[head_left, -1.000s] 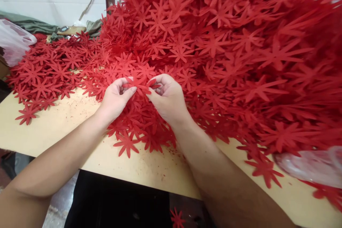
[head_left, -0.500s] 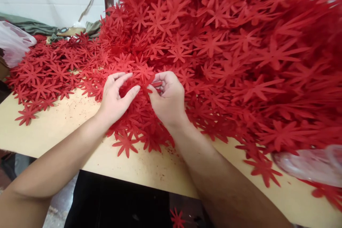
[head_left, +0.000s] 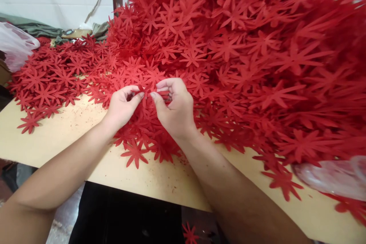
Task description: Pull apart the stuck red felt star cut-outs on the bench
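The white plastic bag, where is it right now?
In the head view, the white plastic bag is at the far left edge, just below the green cloth and beside the red flower shapes.

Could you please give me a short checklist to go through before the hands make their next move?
1. Left hand pinching a red cutout: ok, thumb and fingertips meet on it.
2. Right hand gripping firmly: cannot tell; red shows between thumb and fingers, but blends with the pile behind.
3. Only one layer between the fingertips: cannot tell, the red pieces merge.
4. White plastic bag away from both hands: ok, at far left.
5. All cutouts on the table: not ok, a stray cutout shows below its front edge.
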Action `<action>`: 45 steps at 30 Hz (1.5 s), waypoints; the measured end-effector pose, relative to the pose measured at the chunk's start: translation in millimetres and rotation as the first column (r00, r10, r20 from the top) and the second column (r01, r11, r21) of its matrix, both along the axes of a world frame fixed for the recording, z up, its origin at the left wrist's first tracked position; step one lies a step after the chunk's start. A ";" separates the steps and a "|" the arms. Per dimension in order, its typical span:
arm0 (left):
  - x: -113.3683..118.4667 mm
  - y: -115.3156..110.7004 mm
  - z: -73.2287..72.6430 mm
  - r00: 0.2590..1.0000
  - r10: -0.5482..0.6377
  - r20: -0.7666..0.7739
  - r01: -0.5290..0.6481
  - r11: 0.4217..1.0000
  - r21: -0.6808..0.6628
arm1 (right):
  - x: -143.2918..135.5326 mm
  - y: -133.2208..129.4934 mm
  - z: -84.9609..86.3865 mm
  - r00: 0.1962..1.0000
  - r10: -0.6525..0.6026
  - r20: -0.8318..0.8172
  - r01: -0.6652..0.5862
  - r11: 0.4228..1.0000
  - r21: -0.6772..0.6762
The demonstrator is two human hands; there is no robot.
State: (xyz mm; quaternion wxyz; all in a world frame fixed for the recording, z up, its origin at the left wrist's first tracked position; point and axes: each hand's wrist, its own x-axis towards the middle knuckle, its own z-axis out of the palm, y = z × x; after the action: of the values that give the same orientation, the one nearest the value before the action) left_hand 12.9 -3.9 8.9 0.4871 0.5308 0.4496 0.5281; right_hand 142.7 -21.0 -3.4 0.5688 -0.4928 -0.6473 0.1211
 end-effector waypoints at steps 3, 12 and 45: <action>-3.8 5.9 0.7 0.994 0.074 0.078 -0.074 0.997 -0.002 | 10.8 5.6 1.3 0.997 -0.069 -0.036 0.071 0.997 0.031; -4.7 0.3 3.7 0.988 -0.067 0.141 0.071 0.997 -0.027 | 32.5 18.4 -3.6 0.952 -0.268 0.151 0.250 0.960 0.126; 2.1 -8.9 -4.9 0.970 -0.209 -0.126 0.203 0.977 -0.059 | -0.5 -6.7 9.2 0.919 0.123 -0.375 -0.255 0.911 -0.325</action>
State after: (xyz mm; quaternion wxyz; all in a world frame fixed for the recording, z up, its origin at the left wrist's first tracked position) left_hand 15.0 -12.8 4.1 0.5206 0.5969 0.4349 0.4284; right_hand 142.2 -27.8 5.8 0.5567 -0.4951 -0.5481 0.3801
